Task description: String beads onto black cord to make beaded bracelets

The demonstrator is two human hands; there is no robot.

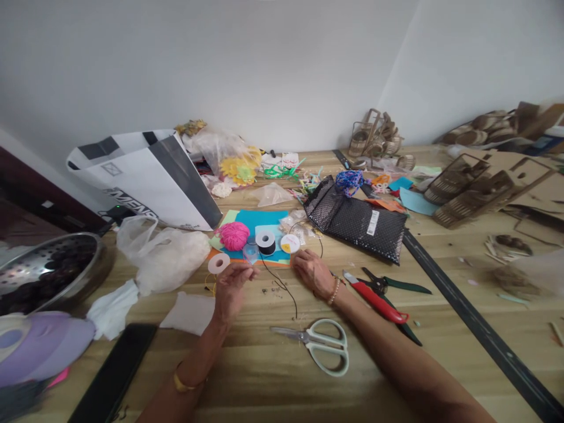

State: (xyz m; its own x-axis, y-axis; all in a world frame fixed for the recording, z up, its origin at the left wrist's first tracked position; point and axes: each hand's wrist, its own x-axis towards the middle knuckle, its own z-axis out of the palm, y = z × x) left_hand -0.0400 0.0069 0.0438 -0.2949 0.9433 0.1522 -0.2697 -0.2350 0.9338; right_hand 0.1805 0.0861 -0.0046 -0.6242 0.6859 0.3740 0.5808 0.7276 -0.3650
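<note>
My left hand (232,288) is closed, thumb and fingers pressed together beside a small clear container (251,252); what it pinches, if anything, is too small to make out. On the table at the edge of the blue paper (247,220) rests my right hand (312,272), its fingers curled downward and their tips hidden. Just behind it lies a white round spool (289,243). A spool of black cord (265,242) stands between the hands, and black cord (282,283) trails toward me past tiny scattered pieces (275,289). Pink yarn (234,235) and a white-rimmed spool (219,264) are near my left hand.
White-handled scissors (326,346) lie in front of me. Right of my forearm are a red-handled saw (379,301) and green-handled pruners (396,284). A black bubble mailer (365,226) lies behind. Leftward are a plastic bag (170,264), a phone (115,373) and a metal colander (83,258).
</note>
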